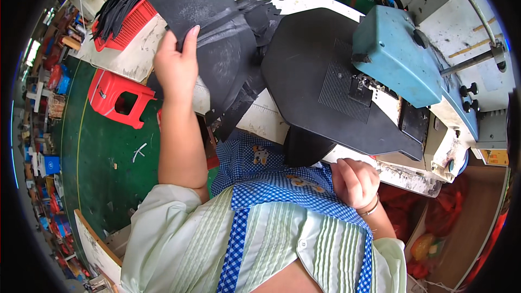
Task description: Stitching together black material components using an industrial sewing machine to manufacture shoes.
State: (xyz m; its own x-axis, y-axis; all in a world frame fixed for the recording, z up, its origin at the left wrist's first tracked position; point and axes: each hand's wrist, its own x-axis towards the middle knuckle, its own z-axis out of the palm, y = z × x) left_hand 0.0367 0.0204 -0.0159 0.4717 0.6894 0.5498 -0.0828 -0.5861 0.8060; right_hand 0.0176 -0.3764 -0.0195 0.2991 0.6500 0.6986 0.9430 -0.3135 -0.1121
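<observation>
My left hand (178,68) pinches the edge of a black sheet piece (196,6) that looks like leather, with the thumb on top. This piece lies tilted over a pile of similar black pieces (225,57), some with curved edges. My right hand (355,183) is curled at the front of my blue checked apron (271,187), just below the table edge. Whatever its fingers may hold is hidden. Between my hands is a smooth black work plate (304,65) with a ribbed patch, and a light-blue machine head (399,54) reaches over its right side.
A red basket (127,24) of black pieces stands at the far left of the white table (260,116). Below it, a red plastic stool (119,97) is on the green floor (103,157). At right, an open wooden compartment (477,206) holds red bags.
</observation>
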